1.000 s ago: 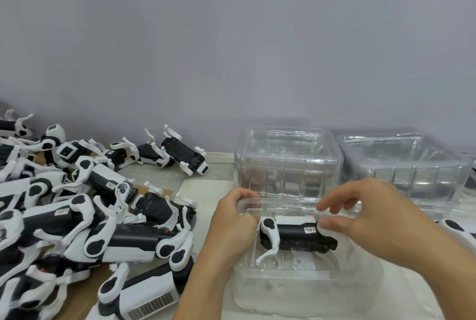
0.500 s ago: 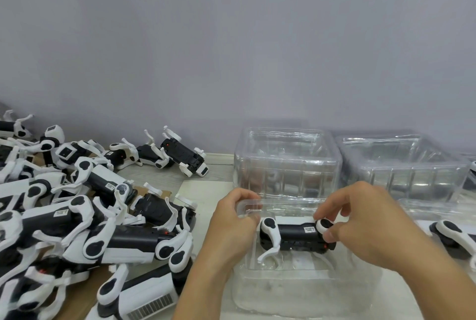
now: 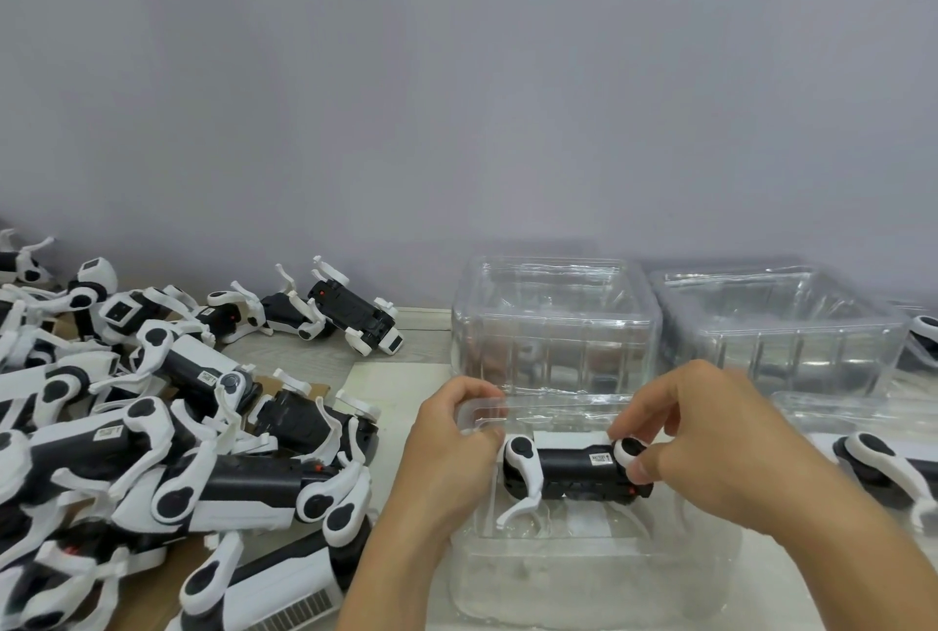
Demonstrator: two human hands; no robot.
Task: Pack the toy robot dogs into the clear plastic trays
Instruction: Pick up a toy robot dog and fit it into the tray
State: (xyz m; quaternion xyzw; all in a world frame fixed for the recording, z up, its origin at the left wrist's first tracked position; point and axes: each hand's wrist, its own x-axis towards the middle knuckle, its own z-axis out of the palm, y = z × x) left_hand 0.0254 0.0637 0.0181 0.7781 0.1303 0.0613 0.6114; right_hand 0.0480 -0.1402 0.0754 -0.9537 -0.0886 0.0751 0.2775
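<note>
A black-and-white toy robot dog (image 3: 568, 470) lies on its side inside the nearest clear plastic tray (image 3: 583, 579), front centre. My left hand (image 3: 451, 447) grips the tray's back left rim corner. My right hand (image 3: 700, 442) pinches the dog's white rear hip joint between thumb and fingers. A big heap of loose robot dogs (image 3: 152, 437) covers the table on the left.
Two stacks of clear trays (image 3: 553, 325) (image 3: 776, 331) stand behind the near one by the grey wall. Another robot dog (image 3: 893, 473) lies in a tray at the right edge. A strip of bare table (image 3: 386, 376) shows between the heap and the trays.
My right hand has come down from the tray's rim onto the dog's rear hip and now pinches it. The left hand keeps its hold on the rim.
</note>
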